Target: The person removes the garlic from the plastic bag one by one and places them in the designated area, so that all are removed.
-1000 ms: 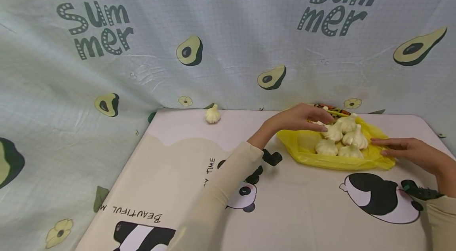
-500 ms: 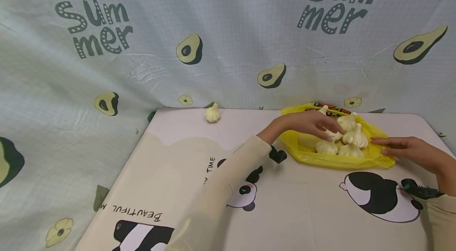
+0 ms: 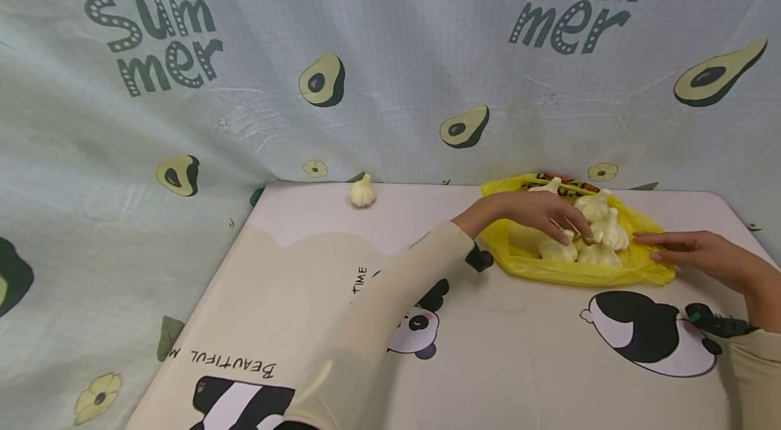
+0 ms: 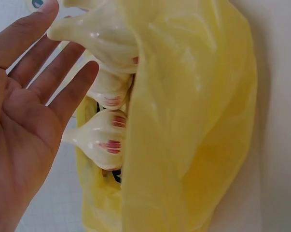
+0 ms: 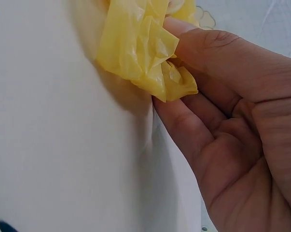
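A yellow plastic bag (image 3: 531, 270) lies at the back right of the table, with several white garlic bulbs (image 3: 610, 232) on it and in its mouth. My left hand (image 3: 537, 211) reaches over the bulbs from the left. Its fingers are spread and fairly straight in the left wrist view, the tips around the neck of one garlic bulb (image 4: 104, 41); whether they touch it is unclear. At the bag's right end, my right hand (image 3: 708, 253) pinches the crumpled plastic between thumb and fingers, as the right wrist view shows. A lone garlic bulb (image 3: 363, 191) sits at the back left.
The table (image 3: 518, 362) has a pale cover with panda prints and lettering. Behind and to the left hangs a curtain (image 3: 390, 43) with avocado prints, meeting the table's back edge. A dark strap-like device (image 3: 720, 323) is on the right wrist.
My left hand has moved right and slightly lower over the garlic bulbs, uncovering the bag's back left corner. The right hand stays at the bag's right end.
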Demonstrator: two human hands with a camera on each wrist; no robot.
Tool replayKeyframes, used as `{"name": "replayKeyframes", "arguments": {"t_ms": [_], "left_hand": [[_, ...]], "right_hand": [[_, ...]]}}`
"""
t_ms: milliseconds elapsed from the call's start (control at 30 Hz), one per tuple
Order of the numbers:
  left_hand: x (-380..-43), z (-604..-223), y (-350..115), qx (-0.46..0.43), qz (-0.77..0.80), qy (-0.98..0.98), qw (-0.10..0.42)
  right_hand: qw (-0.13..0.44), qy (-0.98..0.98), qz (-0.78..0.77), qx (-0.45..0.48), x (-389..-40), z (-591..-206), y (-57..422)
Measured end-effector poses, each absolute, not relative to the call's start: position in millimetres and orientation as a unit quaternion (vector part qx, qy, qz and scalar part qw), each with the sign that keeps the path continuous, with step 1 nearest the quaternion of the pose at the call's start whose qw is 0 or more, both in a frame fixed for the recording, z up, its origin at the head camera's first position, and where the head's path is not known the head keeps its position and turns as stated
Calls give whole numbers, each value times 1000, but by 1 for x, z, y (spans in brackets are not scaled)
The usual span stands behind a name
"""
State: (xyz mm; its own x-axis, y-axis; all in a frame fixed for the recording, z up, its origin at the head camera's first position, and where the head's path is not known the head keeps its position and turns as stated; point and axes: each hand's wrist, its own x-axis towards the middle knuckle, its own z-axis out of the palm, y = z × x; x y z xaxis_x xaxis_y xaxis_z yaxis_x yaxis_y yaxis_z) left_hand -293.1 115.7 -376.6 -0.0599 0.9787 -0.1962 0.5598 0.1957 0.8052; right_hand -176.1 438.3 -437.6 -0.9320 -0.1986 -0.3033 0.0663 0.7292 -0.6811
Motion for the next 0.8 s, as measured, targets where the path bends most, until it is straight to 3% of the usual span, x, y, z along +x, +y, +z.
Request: {"name": "replayKeyframes", "arguments": {"t_ms": [200,800], "left_hand": [[-298,-376,115,550,303,670,396],[-305,-379,114,550,304,686,367]], "right_hand": [[177,916,-358,-40,-178,-437,438],[180,915,-359,-42,-180,-436,440]]}}
